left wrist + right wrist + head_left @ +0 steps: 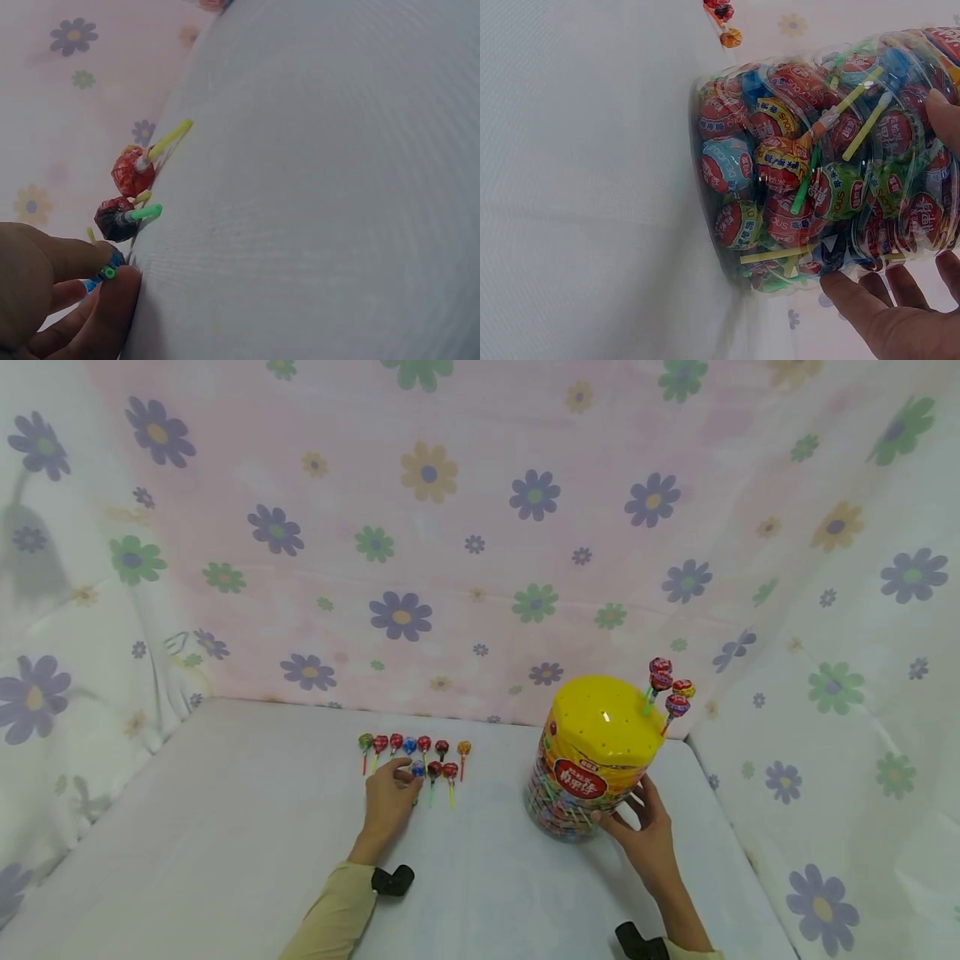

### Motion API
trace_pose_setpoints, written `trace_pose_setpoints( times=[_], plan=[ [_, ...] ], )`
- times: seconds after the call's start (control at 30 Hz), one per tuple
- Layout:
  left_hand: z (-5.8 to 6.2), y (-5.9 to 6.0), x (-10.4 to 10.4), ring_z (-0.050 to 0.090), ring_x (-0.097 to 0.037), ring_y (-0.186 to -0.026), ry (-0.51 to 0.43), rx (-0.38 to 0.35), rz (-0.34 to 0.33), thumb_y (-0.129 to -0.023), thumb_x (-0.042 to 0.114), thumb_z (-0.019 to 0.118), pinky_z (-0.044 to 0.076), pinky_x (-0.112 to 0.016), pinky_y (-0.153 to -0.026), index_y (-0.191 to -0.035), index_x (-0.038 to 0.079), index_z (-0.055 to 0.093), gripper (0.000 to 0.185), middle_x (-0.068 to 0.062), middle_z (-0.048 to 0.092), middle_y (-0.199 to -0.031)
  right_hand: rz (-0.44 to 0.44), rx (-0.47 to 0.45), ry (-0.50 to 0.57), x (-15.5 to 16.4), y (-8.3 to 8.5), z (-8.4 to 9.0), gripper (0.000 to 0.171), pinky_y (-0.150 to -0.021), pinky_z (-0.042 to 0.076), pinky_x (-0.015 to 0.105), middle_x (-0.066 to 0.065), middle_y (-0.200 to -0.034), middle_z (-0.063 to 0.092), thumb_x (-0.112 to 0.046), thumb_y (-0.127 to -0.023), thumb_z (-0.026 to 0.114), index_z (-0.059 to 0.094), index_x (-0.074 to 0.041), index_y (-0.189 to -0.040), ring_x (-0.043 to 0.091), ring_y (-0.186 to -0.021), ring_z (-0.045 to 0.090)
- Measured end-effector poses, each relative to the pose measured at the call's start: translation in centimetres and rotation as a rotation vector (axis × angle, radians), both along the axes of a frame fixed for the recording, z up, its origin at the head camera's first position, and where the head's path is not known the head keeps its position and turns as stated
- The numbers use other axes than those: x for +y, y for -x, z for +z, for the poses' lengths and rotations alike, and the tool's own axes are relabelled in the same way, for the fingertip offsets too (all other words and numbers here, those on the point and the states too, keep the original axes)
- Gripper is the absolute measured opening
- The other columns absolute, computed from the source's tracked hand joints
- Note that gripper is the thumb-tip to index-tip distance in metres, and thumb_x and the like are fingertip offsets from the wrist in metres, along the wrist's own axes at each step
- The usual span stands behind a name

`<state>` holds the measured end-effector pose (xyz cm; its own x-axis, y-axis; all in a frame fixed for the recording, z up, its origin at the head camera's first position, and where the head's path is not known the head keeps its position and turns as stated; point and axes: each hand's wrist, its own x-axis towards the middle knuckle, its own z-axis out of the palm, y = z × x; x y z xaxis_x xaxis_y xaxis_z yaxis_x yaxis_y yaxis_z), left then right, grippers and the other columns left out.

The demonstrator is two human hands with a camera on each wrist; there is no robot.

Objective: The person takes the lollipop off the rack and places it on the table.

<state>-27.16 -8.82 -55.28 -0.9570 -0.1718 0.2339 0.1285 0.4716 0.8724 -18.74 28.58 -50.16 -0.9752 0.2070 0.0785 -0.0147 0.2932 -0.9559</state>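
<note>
Between its thumb and fingers my left hand (392,800) pinches a blue-wrapped lollipop (417,768) at the left end of the front row. Next to it lie a dark red lollipop (434,770) with a green stick and a red lollipop (450,771) with a yellow stick. My right hand (643,837) holds the lower right side of a clear plastic jar (780,161), thumb in front and fingers round the side. Wrapped lollipops fill the jar, and its yellow lid (603,718) has small holes. Several lollipops (661,681) stand upright at the lid's right edge.
Behind the front row lies another row of lollipops, from a green one (365,742) to an orange one (464,748). A white cloth (225,843) covers the table. Flowered curtains (450,552) enclose the back and sides.
</note>
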Motion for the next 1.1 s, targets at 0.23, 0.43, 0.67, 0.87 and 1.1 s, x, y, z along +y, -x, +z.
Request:
trace_pose_setpoints(
  times=[0.23, 0.43, 0.67, 0.87, 1.1],
  plan=[
    [0.9, -0.9, -0.2, 0.067, -0.018, -0.065, 0.095, -0.047, 0.004, -0.088, 0.010, 0.077, 0.053, -0.034, -0.059, -0.120, -0.007, 0.067, 0.038, -0.014, 0.073, -0.081, 0.005, 0.000, 0.009, 0.1, 0.0, -0.3, 0.099, -0.110, 0.043, 0.052, 0.015, -0.156, 0.037, -0.013, -0.087, 0.082, 0.020, -0.020, -0.163, 0.038, -0.142, 0.040],
    [2.6, -2.1, -0.3, 0.067, -0.020, -0.065, 0.183, -0.077, -0.037, -0.089, 0.011, 0.077, 0.055, -0.037, -0.057, -0.115, -0.007, 0.070, 0.033, -0.012, 0.073, -0.078, 0.004, -0.004, 0.003, 0.1, -0.2, 0.1, 0.099, -0.109, 0.043, 0.052, 0.015, -0.156, 0.036, -0.014, -0.087, 0.082, 0.020, -0.019, -0.163, 0.039, -0.143, 0.039],
    [6.3, -2.8, 2.0, 0.068, -0.017, -0.075, 0.008, 0.153, -0.250, -0.095, 0.008, 0.071, 0.057, -0.027, -0.063, -0.119, 0.001, 0.071, 0.025, -0.010, 0.072, -0.091, 0.009, -0.001, 0.005, 0.2, -0.2, 0.3, 0.098, -0.110, 0.042, 0.053, 0.014, -0.157, 0.036, -0.017, -0.088, 0.082, 0.019, -0.020, -0.163, 0.038, -0.143, 0.039],
    [9.6, -3.5, 5.0, 0.068, -0.009, -0.072, -0.144, 0.285, -0.455, -0.098, 0.009, 0.068, 0.061, -0.024, -0.063, -0.122, 0.005, 0.070, 0.025, -0.009, 0.072, -0.094, 0.015, 0.005, 0.017, 0.1, 0.0, 0.0, 0.097, -0.110, 0.042, 0.054, 0.014, -0.156, 0.037, -0.014, -0.088, 0.081, 0.020, -0.019, -0.163, 0.037, -0.142, 0.040],
    [13.4, -4.0, 8.7, 0.073, -0.030, -0.080, -0.256, 0.319, -0.597, -0.098, 0.008, 0.066, 0.062, -0.027, -0.068, -0.126, 0.003, 0.067, 0.028, -0.014, 0.072, -0.101, 0.008, 0.008, 0.011, 0.2, 0.1, -0.2, 0.098, -0.110, 0.043, 0.054, 0.014, -0.156, 0.036, -0.015, -0.088, 0.081, 0.020, -0.020, -0.163, 0.037, -0.142, 0.040]
  ],
)
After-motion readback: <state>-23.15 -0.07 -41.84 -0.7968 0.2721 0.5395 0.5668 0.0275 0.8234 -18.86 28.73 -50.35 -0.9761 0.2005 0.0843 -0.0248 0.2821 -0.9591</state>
